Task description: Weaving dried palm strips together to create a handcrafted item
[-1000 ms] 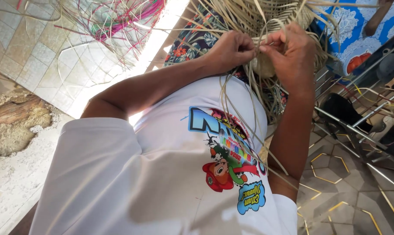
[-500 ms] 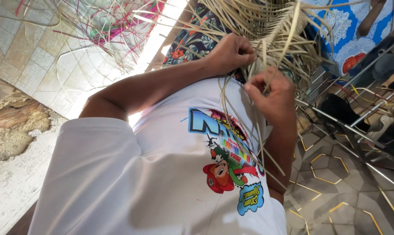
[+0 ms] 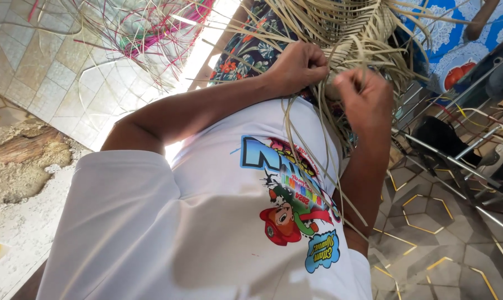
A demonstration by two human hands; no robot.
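Observation:
A half-woven piece of pale straw strips (image 3: 357,28) hangs at the top of the head view, with long loose strands (image 3: 312,161) trailing down over my white printed shirt (image 3: 218,222). My left hand (image 3: 298,66) is a closed fist gripping strands at the weave's lower edge. Just to its right, my right hand (image 3: 365,100) is closed on a few strands and looks slightly blurred. The fingertips of both hands are hidden among the straw.
A bundle of pink and natural strands (image 3: 151,33) spreads at the upper left. Floral fabric (image 3: 240,55) shows behind my left arm, and a blue patterned cloth (image 3: 451,39) at the upper right. Metal chair legs (image 3: 457,161) cross hexagon floor tiles (image 3: 429,222).
My right hand dropped away from the weave toward my chest with strands in it, then rose part of the way back. My left hand stayed gripping at the weave's edge.

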